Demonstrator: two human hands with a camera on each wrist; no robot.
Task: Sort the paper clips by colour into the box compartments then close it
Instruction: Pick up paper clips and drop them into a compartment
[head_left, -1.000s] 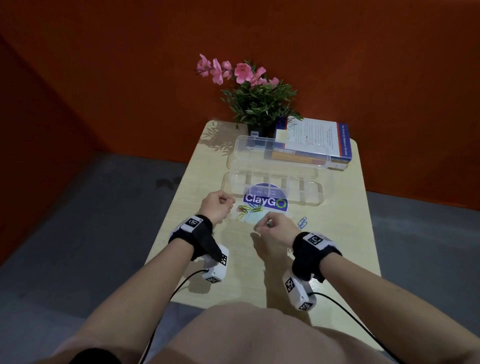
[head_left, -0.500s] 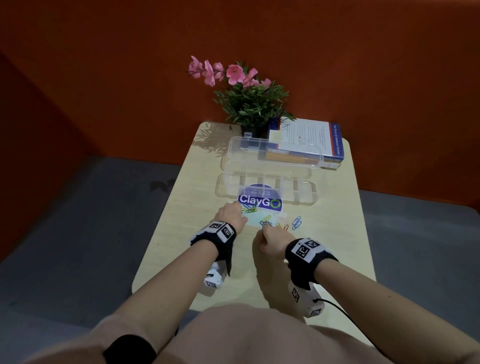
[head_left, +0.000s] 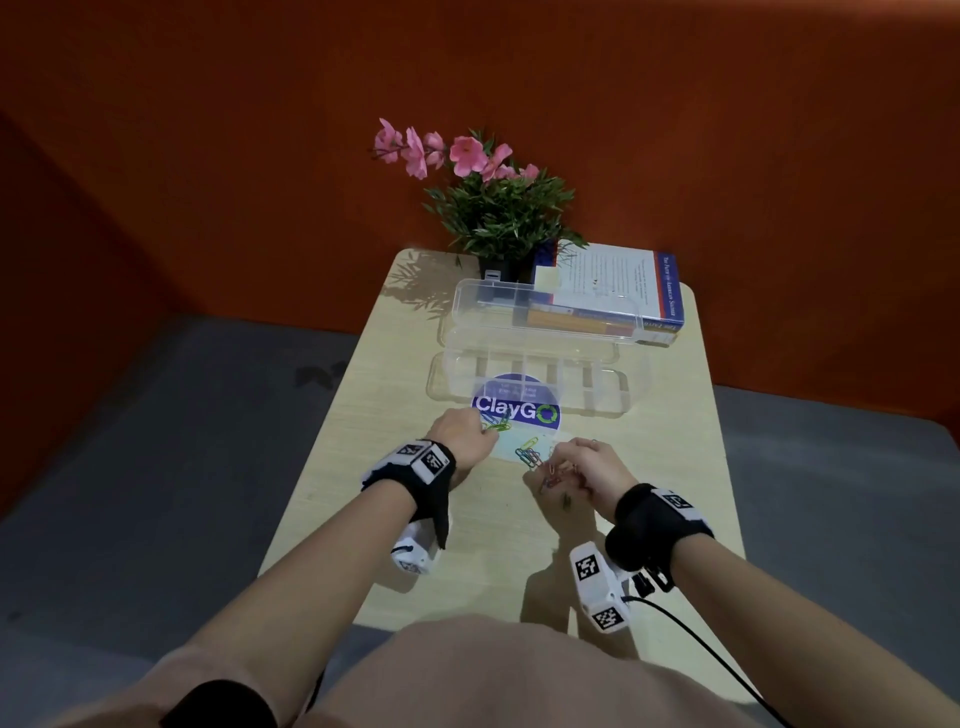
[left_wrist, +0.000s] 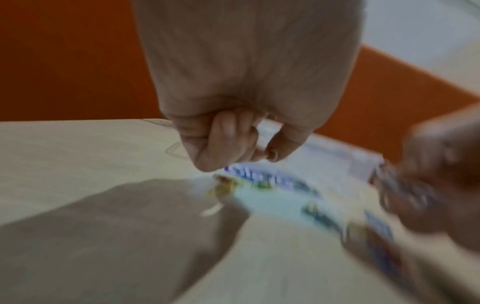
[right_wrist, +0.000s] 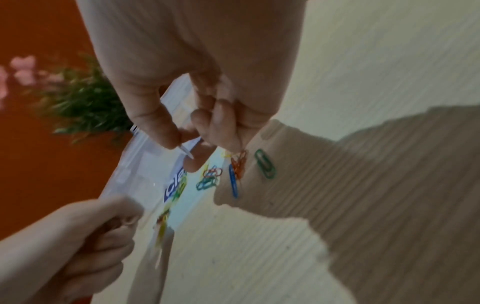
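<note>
The clear compartment box (head_left: 615, 410) stands open mid-table, its lid (head_left: 545, 312) tipped back and no clips visible in it. Coloured paper clips (head_left: 530, 456) lie scattered on the table in front of it. My left hand (head_left: 480, 434) has its fingers curled over green and yellow clips (head_left: 496, 425); thumb and forefinger (left_wrist: 259, 156) pinch what looks like a pale clip, blurred. My right hand (right_wrist: 182, 144) pinches a thin white piece, seemingly a white clip. Beside it lie orange clips (right_wrist: 239, 162), a blue clip (right_wrist: 233, 181) and a green clip (right_wrist: 265, 163).
A round ClayGo sticker (head_left: 517, 408) is stuck to the table (head_left: 395, 467) partly under the box. A potted plant with pink flowers (head_left: 498, 208) and a book (head_left: 618, 286) sit behind the lid. The small table drops off to grey floor on both sides.
My left hand moved right onto the clip pile and has stayed there. My right hand shifted slightly right and turned, and more clips now show spread out beside it.
</note>
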